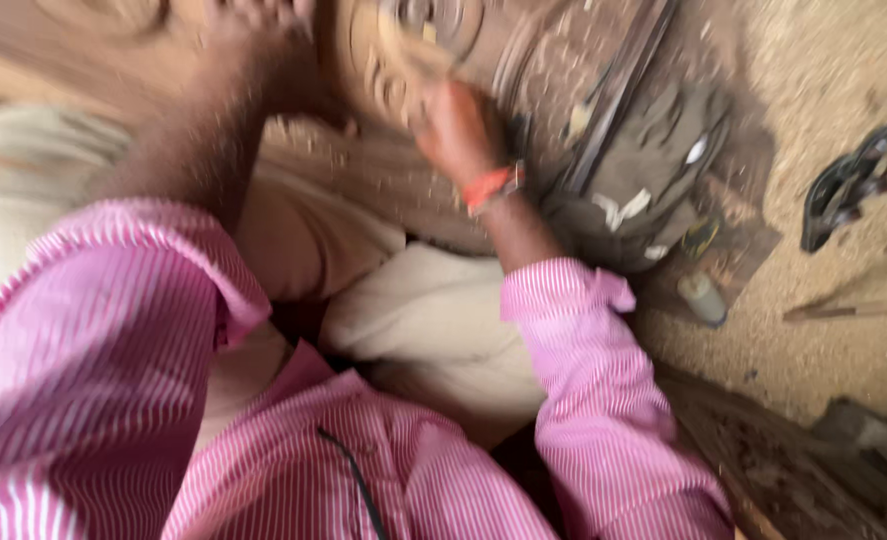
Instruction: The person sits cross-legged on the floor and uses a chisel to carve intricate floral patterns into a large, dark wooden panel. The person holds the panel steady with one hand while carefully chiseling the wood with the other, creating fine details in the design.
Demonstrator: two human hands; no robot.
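Note:
The picture is blurred by motion. A carved wooden panel [383,70] with round relief patterns lies in front of my knees. At the top edge my left hand [253,25] rests on the panel, partly cut off by the frame. My right hand [458,125], with an orange band at the wrist, lies on the carving near a round motif [428,20]. Whether either hand holds a tool is too blurred to tell. Pink striped sleeves cover both arms.
Sawdust covers the ground [823,70] on the right. A dark cloth bag [653,180] lies beside the panel, a small pale bottle [701,297] below it, a dark sandal [843,185] farther right, and wooden sticks [843,310] near it.

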